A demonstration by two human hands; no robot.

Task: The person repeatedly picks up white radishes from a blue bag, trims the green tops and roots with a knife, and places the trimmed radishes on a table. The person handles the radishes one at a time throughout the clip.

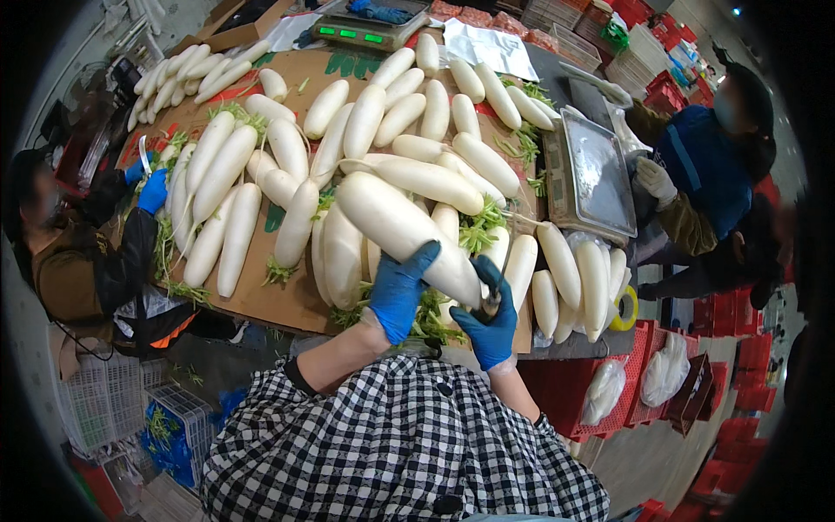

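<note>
A large white daikon radish (404, 228) slants across the front of the table, held in my blue-gloved left hand (399, 297). My gloved right hand (489, 326) is at the radish's near end, its fingers closed around a small dark metal tool (494, 297). Much of that tool is hidden by the fingers, so its exact kind cannot be told. Under and around both hands lie more daikons (342, 258) and cut green leaf stubs (483, 228) on the cardboard-covered table (297, 307).
A scale with a metal tray (597, 169) stands at the right, near a masked person (695, 169). Bagged daikons (593, 280) and a yellow tape roll (626, 308) lie at the right corner. Another person's blue glove (153, 191) works at the left. A second scale (368, 26) sits at the back.
</note>
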